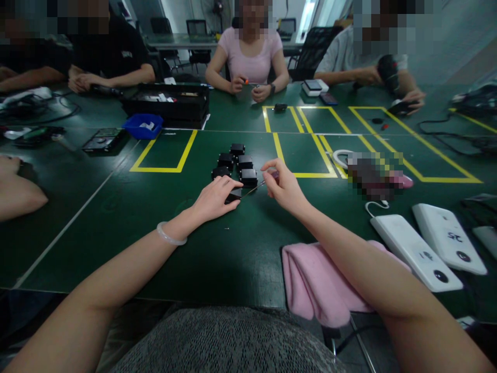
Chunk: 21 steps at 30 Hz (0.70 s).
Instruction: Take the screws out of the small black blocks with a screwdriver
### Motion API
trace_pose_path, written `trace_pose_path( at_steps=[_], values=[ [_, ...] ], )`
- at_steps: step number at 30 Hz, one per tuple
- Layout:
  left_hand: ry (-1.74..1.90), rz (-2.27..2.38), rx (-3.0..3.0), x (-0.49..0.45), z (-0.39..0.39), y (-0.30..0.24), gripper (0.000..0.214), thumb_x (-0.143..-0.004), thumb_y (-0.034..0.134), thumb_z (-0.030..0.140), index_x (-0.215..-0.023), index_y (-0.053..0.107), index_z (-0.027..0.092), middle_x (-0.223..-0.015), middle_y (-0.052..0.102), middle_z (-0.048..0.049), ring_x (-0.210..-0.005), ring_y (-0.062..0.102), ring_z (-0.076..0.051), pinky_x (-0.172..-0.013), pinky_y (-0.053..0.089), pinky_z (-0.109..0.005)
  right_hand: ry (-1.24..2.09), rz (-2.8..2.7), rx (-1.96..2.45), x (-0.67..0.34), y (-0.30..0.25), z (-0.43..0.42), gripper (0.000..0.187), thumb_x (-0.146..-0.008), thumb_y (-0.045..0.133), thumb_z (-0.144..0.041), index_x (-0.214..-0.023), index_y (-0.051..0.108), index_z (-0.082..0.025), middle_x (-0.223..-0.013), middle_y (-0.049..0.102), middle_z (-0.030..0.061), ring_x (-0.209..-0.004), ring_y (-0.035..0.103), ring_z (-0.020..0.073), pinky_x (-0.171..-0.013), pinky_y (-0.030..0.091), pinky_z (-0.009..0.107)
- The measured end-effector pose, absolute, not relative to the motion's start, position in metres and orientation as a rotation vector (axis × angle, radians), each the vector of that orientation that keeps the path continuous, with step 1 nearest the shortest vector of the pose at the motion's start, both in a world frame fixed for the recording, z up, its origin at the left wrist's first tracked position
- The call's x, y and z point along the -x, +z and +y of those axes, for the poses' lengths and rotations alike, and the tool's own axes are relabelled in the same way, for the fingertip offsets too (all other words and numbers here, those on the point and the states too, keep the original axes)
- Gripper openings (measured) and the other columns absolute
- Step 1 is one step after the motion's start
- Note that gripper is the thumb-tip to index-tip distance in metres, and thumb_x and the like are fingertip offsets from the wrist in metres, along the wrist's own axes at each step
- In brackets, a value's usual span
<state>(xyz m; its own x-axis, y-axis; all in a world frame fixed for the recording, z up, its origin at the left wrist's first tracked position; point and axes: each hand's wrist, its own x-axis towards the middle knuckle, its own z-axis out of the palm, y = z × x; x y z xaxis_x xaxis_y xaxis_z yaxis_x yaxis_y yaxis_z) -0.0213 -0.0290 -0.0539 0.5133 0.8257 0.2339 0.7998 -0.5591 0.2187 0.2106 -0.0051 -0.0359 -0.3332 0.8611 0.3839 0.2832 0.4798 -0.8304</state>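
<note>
A person's left hand [217,199] clasped a small black box [234,196] against the green table [217,264], fingers across its top and thumb along its near side, while the right hand [282,182] pinched a thin tool [256,188] whose shaft slanted down toward the box's right end. The step in hand appeared to be fine tool work on that one piece, though the tip was too small to show whether it touched. Such work called for a firm left hold and careful aim. Other black boxes [245,162] crowded just beyond, one close beside the shaft, leaving little room for a forward slip. On the person's side, the tabletop ran between the arms to the near edge, giving the tool more room to draw back; a tiny metal piece [227,228] lay there. To the right, the forearm [345,243] crossed a pink cloth [310,285] that hung past the edge, near two white devices [415,248].
</note>
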Motion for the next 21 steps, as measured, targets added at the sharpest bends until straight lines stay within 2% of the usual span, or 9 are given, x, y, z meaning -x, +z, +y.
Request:
trace_pose_path(
  at_steps=[3, 8, 16, 21],
  values=[
    [0.477, 1.436, -2.651, 0.0214, -0.0292, -0.0539, 0.041, -0.093, 0.06, 0.032, -0.132, 0.055, 0.02, -0.122, 0.061, -0.0108, -0.11, 0.058, -0.029, -0.091, 0.053, -0.044, 0.846, -1.857, 0.957, -0.2108, -0.0357, -0.0052, 0.011, -0.098, 0.052, -0.035, -0.097, 0.048, -0.025, -0.061, 0.048, -0.007, -0.046, 0.045, 0.0117, -0.052, 0.035, 0.028],
    [0.469, 1.441, -2.638, 0.0214, -0.0289, -0.0536, 0.041, -0.093, 0.061, 0.033, -0.132, 0.055, 0.02, -0.122, 0.061, -0.0109, -0.109, 0.058, -0.028, -0.088, 0.054, -0.042, 0.818, -1.877, 0.995, -0.2127, -0.035, -0.0033, 0.026, -0.099, 0.052, -0.044, -0.082, 0.047, -0.024, -0.054, 0.046, -0.0067, -0.046, 0.046, 0.0118, -0.052, 0.035, 0.028],
    [0.466, 1.431, -2.65, 0.021, -0.0289, -0.053, 0.042, -0.093, 0.061, 0.031, -0.132, 0.055, 0.018, -0.123, 0.061, -0.0113, -0.109, 0.058, -0.028, -0.087, 0.053, -0.041, 0.853, -1.842, 0.978, -0.2104, -0.0371, -0.0046, 0.01, -0.099, 0.051, -0.035, -0.099, 0.049, -0.025, -0.059, 0.047, -0.0071, -0.045, 0.044, 0.0124, -0.052, 0.037, 0.029],
    [0.463, 1.437, -2.636, 0.021, -0.029, -0.0528, 0.041, -0.093, 0.06, 0.033, -0.132, 0.055, 0.02, -0.122, 0.061, -0.0108, -0.108, 0.058, -0.028, -0.086, 0.054, -0.041, 0.835, -1.869, 0.999, -0.2127, -0.0352, -0.0041, 0.021, -0.1, 0.049, -0.039, -0.087, 0.048, -0.024, -0.056, 0.046, -0.0065, -0.047, 0.047, 0.0123, -0.053, 0.036, 0.028]
  ],
)
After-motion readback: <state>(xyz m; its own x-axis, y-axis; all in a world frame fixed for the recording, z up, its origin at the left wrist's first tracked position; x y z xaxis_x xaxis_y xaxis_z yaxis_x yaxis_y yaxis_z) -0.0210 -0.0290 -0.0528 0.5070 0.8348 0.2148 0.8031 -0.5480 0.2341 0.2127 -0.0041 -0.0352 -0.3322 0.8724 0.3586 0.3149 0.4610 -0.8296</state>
